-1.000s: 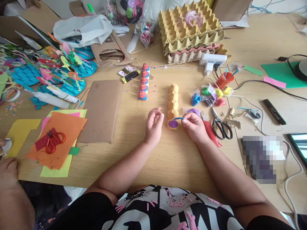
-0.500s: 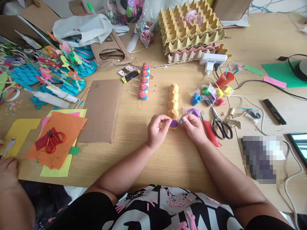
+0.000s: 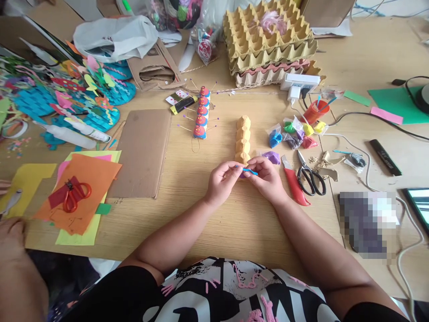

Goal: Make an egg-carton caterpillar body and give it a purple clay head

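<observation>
A thin strand of blue modelling clay [image 3: 249, 171] stretches between my two hands. My left hand [image 3: 220, 182] pinches its left end, and my right hand [image 3: 270, 181] has the other end between thumb and fingers. Directly beneath lies a strip of yellowish egg carton [image 3: 243, 139] with several bumps. Its near end carries purple clay [image 3: 241, 176], now mostly covered by my fingers. A bag of purple clay [image 3: 271, 157] rests just beyond my right hand. Farther left stands a finished-looking caterpillar [image 3: 201, 117] in red and blue, with thin pins sticking out of its sides.
Right of my hands lie a red-handled cutter [image 3: 296, 185], black scissors [image 3: 311, 179] and small bags of coloured clay [image 3: 293, 139]. Egg trays [image 3: 268, 49] are stacked at the back. Cardboard [image 3: 142, 152] and coloured sheets [image 3: 90, 192] lie left. Another person's hand [image 3: 11, 232] rests at the left edge.
My right hand has moved left to meet my left hand. The blue clay, a small bit at my right fingertips before, now spans both hands as a strand.
</observation>
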`<state>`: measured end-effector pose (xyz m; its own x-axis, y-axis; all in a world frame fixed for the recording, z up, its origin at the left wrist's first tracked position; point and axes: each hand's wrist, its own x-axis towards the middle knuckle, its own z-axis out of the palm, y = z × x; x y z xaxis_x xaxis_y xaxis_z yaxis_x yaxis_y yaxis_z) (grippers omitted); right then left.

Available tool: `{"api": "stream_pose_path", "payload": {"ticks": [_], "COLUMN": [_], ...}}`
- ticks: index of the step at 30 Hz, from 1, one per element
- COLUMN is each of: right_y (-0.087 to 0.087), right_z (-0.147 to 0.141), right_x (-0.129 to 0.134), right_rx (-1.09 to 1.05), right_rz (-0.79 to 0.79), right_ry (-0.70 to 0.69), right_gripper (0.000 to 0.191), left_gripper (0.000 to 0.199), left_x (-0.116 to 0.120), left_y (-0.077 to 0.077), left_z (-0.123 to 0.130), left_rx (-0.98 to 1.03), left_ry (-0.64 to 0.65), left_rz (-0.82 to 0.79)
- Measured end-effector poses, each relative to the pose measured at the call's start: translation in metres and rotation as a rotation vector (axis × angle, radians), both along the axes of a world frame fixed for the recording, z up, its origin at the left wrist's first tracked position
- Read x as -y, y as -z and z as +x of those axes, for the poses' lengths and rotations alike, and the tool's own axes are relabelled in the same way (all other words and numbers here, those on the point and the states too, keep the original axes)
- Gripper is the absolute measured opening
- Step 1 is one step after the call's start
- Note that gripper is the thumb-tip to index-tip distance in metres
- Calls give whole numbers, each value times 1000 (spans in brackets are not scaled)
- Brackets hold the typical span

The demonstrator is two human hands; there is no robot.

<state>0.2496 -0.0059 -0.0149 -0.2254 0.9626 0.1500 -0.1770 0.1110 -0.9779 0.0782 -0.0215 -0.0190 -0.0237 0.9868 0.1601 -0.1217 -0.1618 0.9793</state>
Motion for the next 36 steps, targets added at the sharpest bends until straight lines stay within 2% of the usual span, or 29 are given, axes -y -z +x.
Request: {"api": "stream_pose_path", "payload": {"ticks": [17,24,30,36], "right_y": [-2,-3,-2,-1], "right_z": [4,4,2,2], "right_x": [1,2,1,2], "right_rx": [73,67,9,181], "right_rz": [-2,-42,23,109], "right_ry": [19,-6,48,124], "right_gripper": [41,44,33,29], "left_gripper": [35,36,36,27], "left_x": [-3,-2,-1,-2], "left_y": [4,4,6,5], "left_z": [2,3,3,2], "left_rx": [189,174,150,81], "left_ry": [176,162,114,80], "left_rz": [-79,-96,-107,-15]}}
